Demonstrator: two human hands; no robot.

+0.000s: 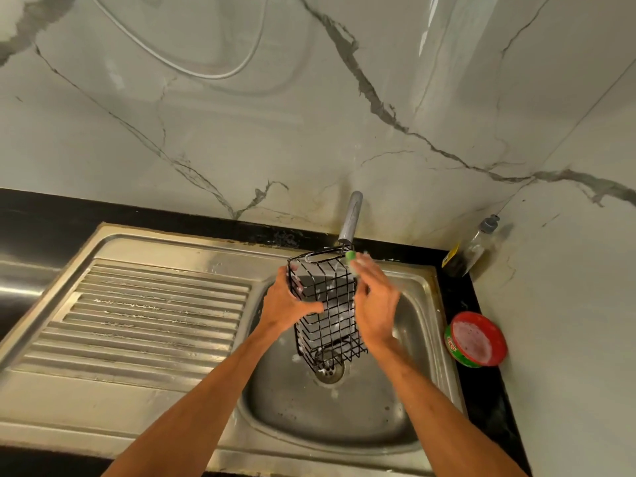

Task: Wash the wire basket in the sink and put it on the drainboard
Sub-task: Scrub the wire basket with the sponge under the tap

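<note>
A black wire basket [327, 306] stands on end over the steel sink bowl [409, 325], its lower end near the drain [329, 371]. My left hand [289, 304] grips its left side, thumb across the front wires. My right hand [373, 304] holds a soapy green scrubber [351, 258] against the basket's upper right corner, fingers blurred. Foam clings to the wires. The ribbed drainboard [144, 315] lies to the left of the bowl.
A grey tap spout [351, 218] juts from the wall just above the basket. A red and green tub of dish soap [476, 340] sits on the black counter right of the sink. A plastic bottle [473, 247] stands in the back right corner. Marble wall behind.
</note>
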